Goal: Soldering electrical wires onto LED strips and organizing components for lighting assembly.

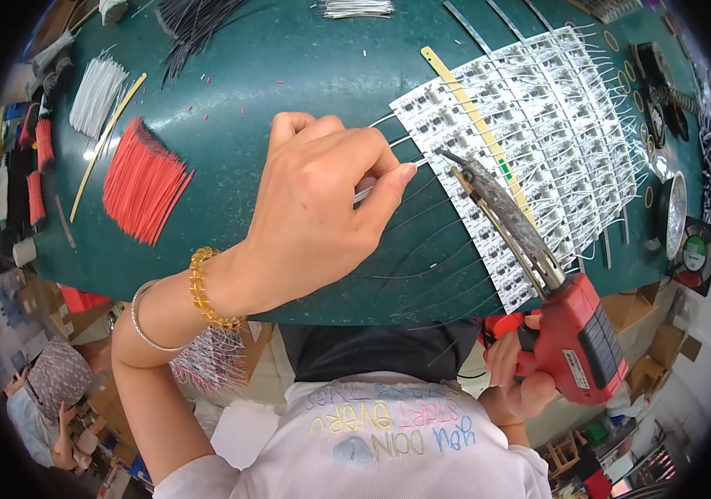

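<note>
My left hand (314, 204) is closed in a pinch on a white wire (401, 141) whose end reaches the near-left edge of a white circuit board panel (497, 291). My right hand (512, 374) is wrapped round the handle of a red soldering gun (582, 341). The gun's dark tip (447, 155) lies over that same panel edge, close to my left fingertips. Whether the tip touches the board I cannot tell. Several dark wires (430, 220) trail from the panel edge below my left hand.
Bundles of red wires (143, 183), white wires (96, 96) and black wires (197, 29) lie on the green table. A yellow strip (480, 125) crosses the panel. Solder spools (655, 83) and a round metal dish (676, 216) stand at the right. Another person (39, 424) is at lower left.
</note>
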`<state>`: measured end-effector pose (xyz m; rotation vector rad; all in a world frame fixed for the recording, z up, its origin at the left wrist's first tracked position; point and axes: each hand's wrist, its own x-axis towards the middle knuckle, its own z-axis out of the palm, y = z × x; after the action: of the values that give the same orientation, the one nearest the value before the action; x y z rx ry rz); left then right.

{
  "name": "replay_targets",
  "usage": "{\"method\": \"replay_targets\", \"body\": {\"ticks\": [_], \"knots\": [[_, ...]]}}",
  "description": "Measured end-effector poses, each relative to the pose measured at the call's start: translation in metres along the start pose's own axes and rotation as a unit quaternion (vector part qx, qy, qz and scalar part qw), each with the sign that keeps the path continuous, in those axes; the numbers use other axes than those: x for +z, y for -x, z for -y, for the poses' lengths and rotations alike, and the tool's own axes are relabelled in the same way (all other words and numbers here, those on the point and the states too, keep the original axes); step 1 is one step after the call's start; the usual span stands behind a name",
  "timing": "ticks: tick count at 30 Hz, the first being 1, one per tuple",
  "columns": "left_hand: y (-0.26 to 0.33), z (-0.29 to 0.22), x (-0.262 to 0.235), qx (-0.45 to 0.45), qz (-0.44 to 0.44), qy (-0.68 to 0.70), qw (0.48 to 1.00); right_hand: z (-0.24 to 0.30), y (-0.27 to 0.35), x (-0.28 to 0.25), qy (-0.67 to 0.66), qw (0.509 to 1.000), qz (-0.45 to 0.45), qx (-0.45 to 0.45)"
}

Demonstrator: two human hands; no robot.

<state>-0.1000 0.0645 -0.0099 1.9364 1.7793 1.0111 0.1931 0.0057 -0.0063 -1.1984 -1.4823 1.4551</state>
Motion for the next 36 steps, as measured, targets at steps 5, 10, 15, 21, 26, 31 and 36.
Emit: {"method": "replay_targets", "body": {"ticks": [5,10,15,21,26,31,36], "knots": [[0.0,0.0,-0.003,-0.005,0.009,-0.009,1.0,0.002,-0.007,0.011,-0.045,0.999,-0.024,0.002],[-0.001,-0.001,-0.011,-0.034,0.018,0.025,0.999,0.008,-0.011,0.016,-0.095,0.994,-0.057,-0.005],[-0.002,-0.006,-0.012,-0.03,0.031,0.028,0.999,0.009,-0.011,0.014,-0.106,0.993,-0.049,-0.007],[0.0,-0.013,-0.005,-0.048,0.033,0.026,0.998,0.003,-0.004,0.009,-0.084,0.994,-0.074,-0.013],[0.004,-0.016,0.005,-0.041,0.001,-0.023,0.999,0.001,-0.004,0.005,-0.077,0.995,-0.052,-0.03],[0.008,-0.014,0.01,-0.018,-0.026,-0.061,0.998,0.0,-0.002,0.003,-0.058,0.998,-0.007,-0.004],[0.007,-0.012,0.01,-0.001,-0.031,-0.064,0.997,-0.008,0.0,-0.001,-0.038,0.999,0.006,-0.004]]}}
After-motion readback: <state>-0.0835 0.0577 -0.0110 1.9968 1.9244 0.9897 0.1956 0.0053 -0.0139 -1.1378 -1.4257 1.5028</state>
